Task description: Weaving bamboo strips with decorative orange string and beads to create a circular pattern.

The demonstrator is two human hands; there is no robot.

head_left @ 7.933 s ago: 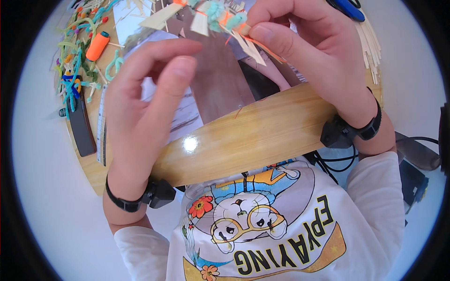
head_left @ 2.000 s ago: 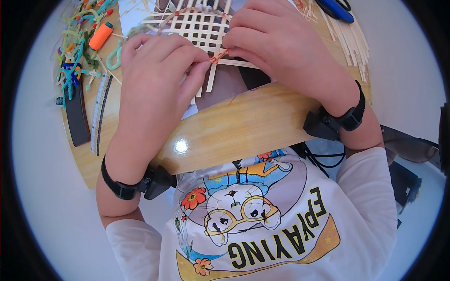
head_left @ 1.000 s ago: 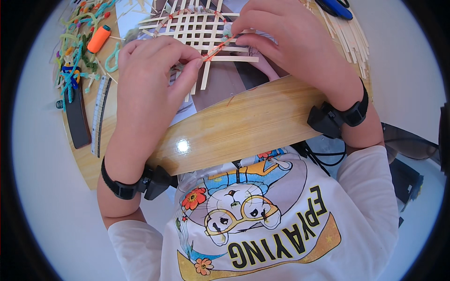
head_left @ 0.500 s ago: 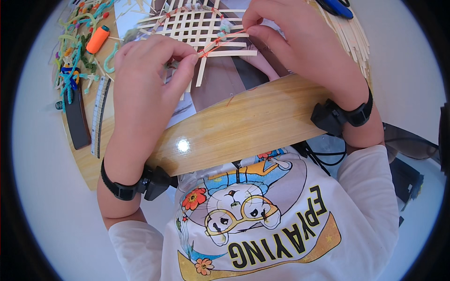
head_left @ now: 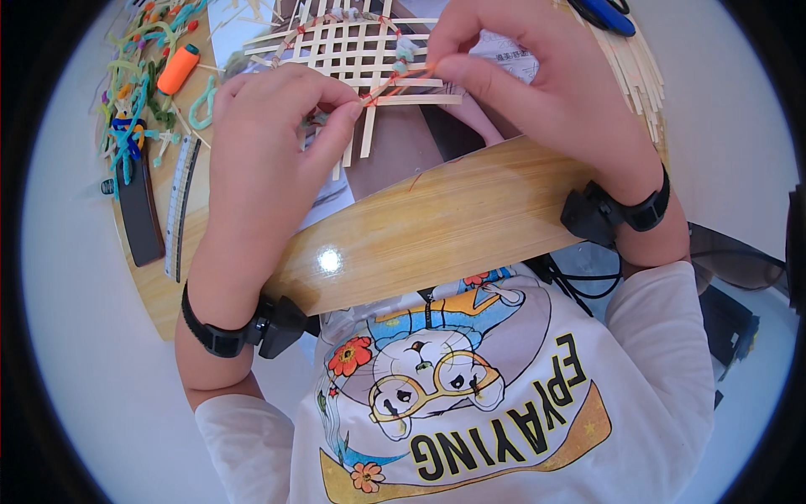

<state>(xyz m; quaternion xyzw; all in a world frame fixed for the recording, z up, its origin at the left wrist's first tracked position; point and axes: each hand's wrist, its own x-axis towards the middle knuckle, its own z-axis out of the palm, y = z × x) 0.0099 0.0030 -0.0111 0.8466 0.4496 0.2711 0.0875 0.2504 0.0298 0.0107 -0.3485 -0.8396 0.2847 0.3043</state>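
Note:
A lattice of pale, flat wooden strips (head_left: 344, 60), woven over and under, lies at the far middle of the table. A ring wound with fuzzy white and green yarn (head_left: 405, 50) curves over it, tied in places with red thread. My left hand (head_left: 273, 147) pinches the near edge of this lattice between thumb and forefinger, where the thread meets it. To the right, my right hand (head_left: 537, 88) pinches an orange-red thread (head_left: 411, 76), stretched between both hands. My left fingers hide part of the ring.
Colourful fuzzy yarn pieces (head_left: 134, 92), an orange thread spool (head_left: 179, 69), a dark bar (head_left: 138, 214) and a clear ruler (head_left: 180, 210) lie left. Loose wooden strips (head_left: 634, 76) and blue-handled scissors (head_left: 609, 17) are far right. Printed sheets (head_left: 378, 164) lie under the lattice.
My right hand has shifted slightly left and up with the thread. My left hand and the lattice edge have moved a little to the right.

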